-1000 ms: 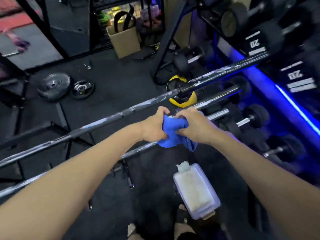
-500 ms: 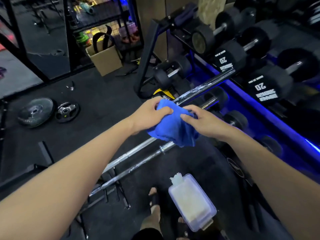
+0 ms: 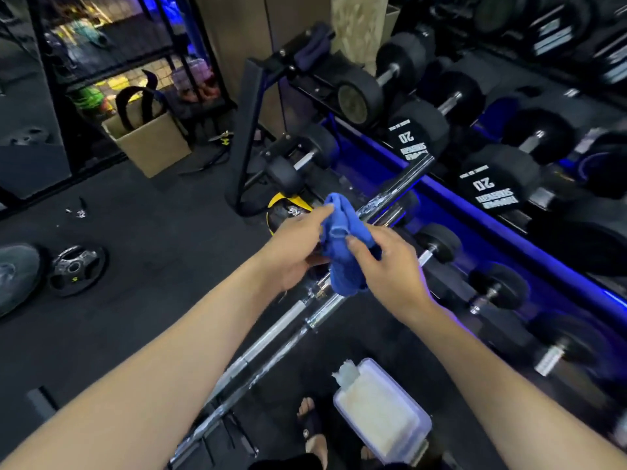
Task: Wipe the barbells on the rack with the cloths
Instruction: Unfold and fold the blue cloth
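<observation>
While both arms reach forward from the near edge, the left hand and the right hand meet on a bunched blue cloth near the middle of the scene. The left hand's fingers are stretched nearly straight, thumb and fingertip pinching the cloth's upper fold. The right hand's fingers curl around the cloth's right side, thumb pressed on its front. Just under the cloth, two chrome barbells run side by side from the near left toward the far right; whether the cloth touches them I cannot tell. A clear plastic box of white wipes sits near, below the hands. Black dumbbells fill the rack on the right. Weight plates lie on the floor at left.
</observation>
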